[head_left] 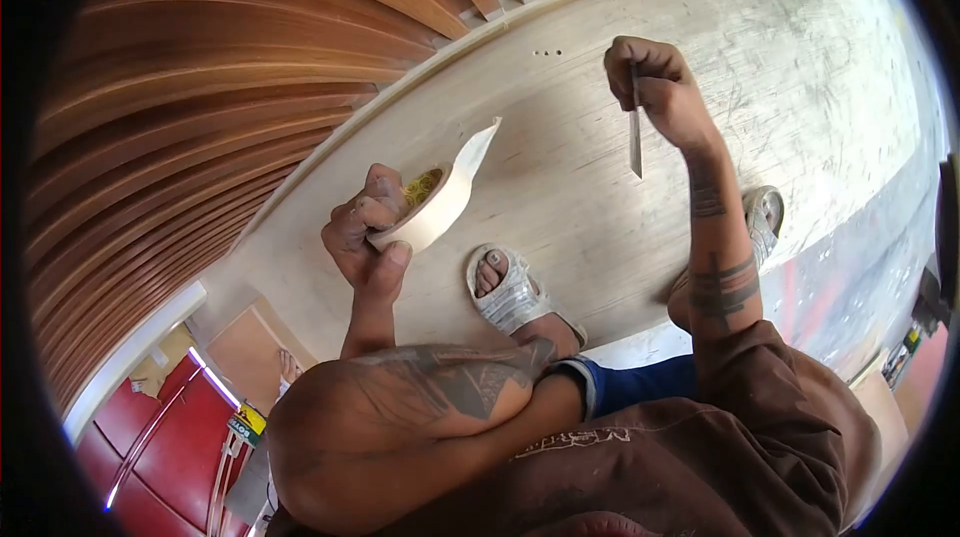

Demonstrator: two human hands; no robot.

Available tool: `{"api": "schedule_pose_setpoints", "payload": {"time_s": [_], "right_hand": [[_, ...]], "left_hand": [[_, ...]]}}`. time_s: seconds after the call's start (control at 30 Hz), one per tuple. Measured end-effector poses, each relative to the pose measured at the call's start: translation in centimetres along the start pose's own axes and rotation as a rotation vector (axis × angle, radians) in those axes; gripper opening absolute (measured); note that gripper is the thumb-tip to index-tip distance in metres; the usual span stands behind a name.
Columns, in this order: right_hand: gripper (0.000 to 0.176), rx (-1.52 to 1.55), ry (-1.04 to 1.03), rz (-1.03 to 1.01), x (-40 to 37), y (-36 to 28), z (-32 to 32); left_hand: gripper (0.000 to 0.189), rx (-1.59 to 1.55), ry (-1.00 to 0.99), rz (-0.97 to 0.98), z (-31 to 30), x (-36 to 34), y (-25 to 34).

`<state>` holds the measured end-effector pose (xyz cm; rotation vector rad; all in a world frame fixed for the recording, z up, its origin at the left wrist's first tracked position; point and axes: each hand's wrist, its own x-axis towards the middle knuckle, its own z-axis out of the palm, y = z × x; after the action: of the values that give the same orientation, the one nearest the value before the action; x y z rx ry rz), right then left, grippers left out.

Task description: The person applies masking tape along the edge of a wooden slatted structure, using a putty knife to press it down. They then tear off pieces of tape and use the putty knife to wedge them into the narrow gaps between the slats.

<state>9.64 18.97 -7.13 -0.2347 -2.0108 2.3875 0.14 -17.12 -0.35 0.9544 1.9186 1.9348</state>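
My left hand (368, 227) grips a roll of masking tape (440, 219), thumb on its outer face and fingers at its core. A loose end of the tape (477, 149) sticks up and away from the roll. Yellow print shows inside the core. Farther right, my right hand (655, 87) is closed around a thin knife blade (635, 142) with a slanted tip, which points back toward my body. Any handle is hidden by the fingers. Blade and tape are well apart, both above the pale wooden board (560, 197).
Brown wooden slats (230, 67) run along the board's far and left edge. My sandalled feet (510, 287) rest on the board. Three small dark holes (546, 53) mark its surface. Red panels (170, 437) and a yellow-green box (247, 424) lie lower left.
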Motion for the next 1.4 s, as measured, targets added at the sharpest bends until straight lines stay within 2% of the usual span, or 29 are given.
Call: {"api": "schedule_pose_setpoints", "payload": {"time_s": [0.03, 0.1, 0.17, 0.23, 0.27, 0.3, 0.37, 0.4, 0.47, 0.6, 0.63, 0.67, 0.7, 0.77, 0.83, 0.9, 0.97, 1.0, 1.07, 1.1, 1.13, 1.17, 1.2, 1.23, 1.27, 1.37, 1.4], "right_hand": [[0.020, 0.037, -0.014, 0.041, 0.0, -0.8, 0.9], [0.023, 0.073, -0.072, -0.052, 0.8, -0.9, 3.9], [0.032, -0.153, -0.152, 0.087, 0.8, -1.3, 6.6], [0.043, -0.137, -0.240, 0.092, 0.5, -3.1, 8.5], [0.038, -0.128, -0.267, 0.200, 0.8, -4.0, 8.9], [0.038, -0.131, -0.271, 0.202, 1.1, -3.1, 9.2], [0.031, -0.172, -0.290, -0.223, 1.6, -0.7, 9.6], [0.031, -0.176, -0.296, -0.223, 1.8, -1.0, 9.7], [0.024, 0.028, -0.401, -0.102, 2.2, -1.8, 9.8], [0.017, -0.043, -0.441, -0.146, 2.8, -2.6, 10.0], [0.014, -0.025, -0.426, -0.047, 2.8, -3.3, 9.9], [0.012, -0.009, -0.414, 0.052, 2.9, -4.0, 9.9], [0.012, -0.018, -0.434, 0.052, 2.9, -4.6, 10.1], [0.010, -0.216, -0.374, 0.097, 3.2, -5.6, 10.4], [0.010, -0.281, -0.391, 0.024, 3.7, -5.8, 10.4], [0.009, -0.327, -0.419, 0.098, 4.4, -6.8, 10.5], [0.007, -0.409, -0.504, 0.056, 5.2, -7.6, 11.2], [0.007, -0.575, -0.528, 0.032, 5.6, -8.6, 11.9], [0.009, -0.787, -0.541, -0.080, 6.3, -8.6, 13.1], [0.014, -0.855, -0.570, -0.100, 6.7, -8.4, 13.7], [0.012, -0.895, -0.617, -0.125, 6.8, -8.4, 14.2], [0.011, -0.944, -0.669, -0.140, 7.1, -8.1, 14.9], [0.010, -1.036, -0.686, -0.153, 7.0, -8.5, 16.1], [0.011, -1.103, -0.708, -0.127, 7.0, -8.9, 17.4], [0.013, -1.189, -0.769, -0.182, 7.1, -9.0, 18.4], [0.011, -1.240, -0.898, -0.199, 7.4, -10.6, 22.1], [0.011, -1.237, -0.940, -0.201, 7.2, -11.2, 23.0]], "left_hand": [[0.037, 0.000, 0.000, -0.001, 0.0, 0.2, -0.1], [0.036, -0.028, -0.031, 0.024, -0.1, 0.3, -0.2], [0.035, -0.058, -0.039, 0.018, -0.1, 0.3, 0.0], [0.033, -0.090, -0.049, 0.016, -0.2, 0.5, 0.0], [0.032, -0.121, -0.041, 0.030, -0.2, 0.6, -0.1], [0.031, -0.152, -0.030, 0.042, -0.2, 0.6, -0.2], [0.030, -0.142, -0.028, 0.055, -0.2, 0.8, 0.1], [0.030, -0.131, -0.028, 0.067, -0.1, 0.9, 0.2], [0.031, -0.127, -0.027, 0.073, -0.2, 0.9, 0.3], [0.034, -0.076, -0.004, 0.065, -0.4, 0.5, 0.4], [0.034, -0.076, 0.009, 0.071, -0.8, 0.4, 0.3], [0.032, -0.032, 0.019, 0.086, -1.3, 0.5, 0.2], [0.031, 0.014, 0.032, 0.100, -1.7, 0.4, 0.2], [0.028, 0.100, 0.058, 0.092, -2.4, -0.1, -0.1], [0.025, 0.188, 0.090, 0.083, -3.6, -1.1, 0.0], [0.022, 0.556, -0.029, 0.064, -5.4, -2.3, 0.4], [0.022, 0.581, -0.007, 0.026, -5.6, -3.4, 0.4], [0.022, 0.625, -0.003, 0.018, -5.6, -3.9, 0.5], [0.026, 0.705, 0.027, -0.064, -5.0, -5.3, 0.0], [0.028, 0.613, 0.079, -0.166, -4.3, -6.0, -0.1], [0.032, 0.526, 0.150, -0.266, -3.5, -6.7, -0.2], [0.044, 0.502, 0.053, -0.458, -3.5, -7.3, -0.1], [0.065, 0.464, -0.012, -0.600, -3.5, -7.4, 0.4], [0.073, 0.435, 0.005, -0.544, -3.0, -8.3, -0.2], [0.080, 0.445, 0.029, -0.518, -2.6, -9.2, -0.5], [0.081, 0.378, 0.049, -0.625, -1.6, -10.2, -0.5], [0.081, 0.331, 0.064, -0.576, -1.1, -10.7, -0.9]]}}
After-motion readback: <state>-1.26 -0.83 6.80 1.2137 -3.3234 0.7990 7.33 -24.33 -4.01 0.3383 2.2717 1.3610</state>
